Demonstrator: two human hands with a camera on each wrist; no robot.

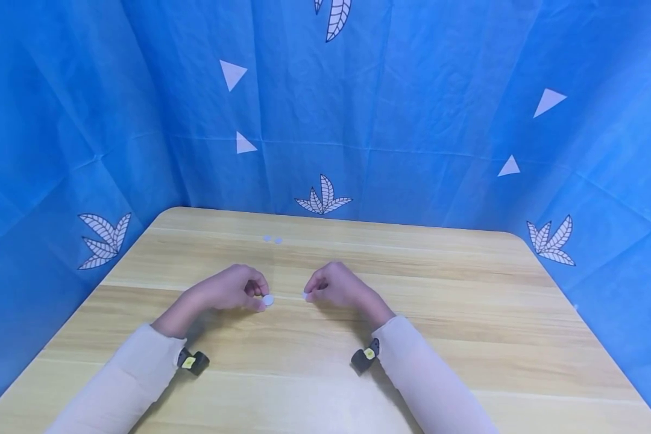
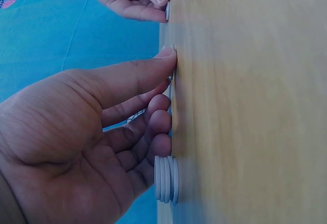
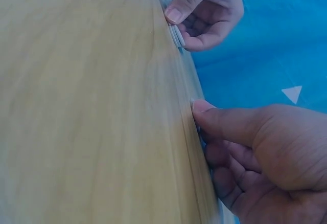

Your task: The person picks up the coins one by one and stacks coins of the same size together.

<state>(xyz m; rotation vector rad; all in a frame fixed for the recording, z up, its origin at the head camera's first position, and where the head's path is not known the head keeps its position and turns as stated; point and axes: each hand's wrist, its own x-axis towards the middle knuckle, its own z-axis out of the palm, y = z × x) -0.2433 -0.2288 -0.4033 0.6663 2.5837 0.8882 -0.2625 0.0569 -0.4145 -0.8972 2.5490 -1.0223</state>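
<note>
My left hand (image 1: 233, 288) pinches a small white disc (image 1: 268, 300) between thumb and fingers, low over the table. In the right wrist view, its thumb lies against a short stack of thin discs (image 3: 177, 36). Facing it, my right hand (image 1: 336, 286) pinches another white disc (image 1: 306, 296), mostly covered by the fingertips; only its edge shows by the thumb in the right wrist view. Beside my left little finger, a stack of several white discs (image 2: 166, 179) stands on the table in the left wrist view, hidden under the hand in the head view.
Two pale round discs (image 1: 273, 240) lie close together near the back of the wooden table (image 1: 314, 374). A blue patterned curtain (image 1: 325, 108) hangs around the far and side edges. Each wrist wears a small black camera (image 1: 195, 363).
</note>
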